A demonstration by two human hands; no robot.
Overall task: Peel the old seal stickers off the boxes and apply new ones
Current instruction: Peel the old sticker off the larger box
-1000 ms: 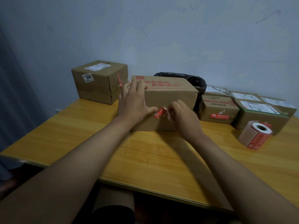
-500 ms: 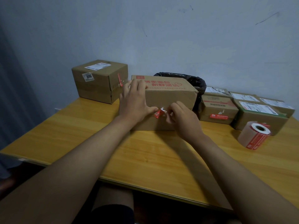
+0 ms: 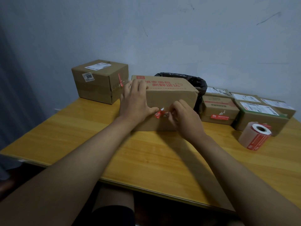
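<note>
The right hand [image 3: 184,119] pinches the red seal sticker [image 3: 160,113], half lifted off the near face of the long box [image 3: 169,98]; its strip slants up rightward. The left hand [image 3: 135,101] lies flat on that box's left end, thumb beside the sticker. One sticker roll [image 3: 254,135] lies right; six boxes visible in all on the table [image 3: 97,144].
</note>
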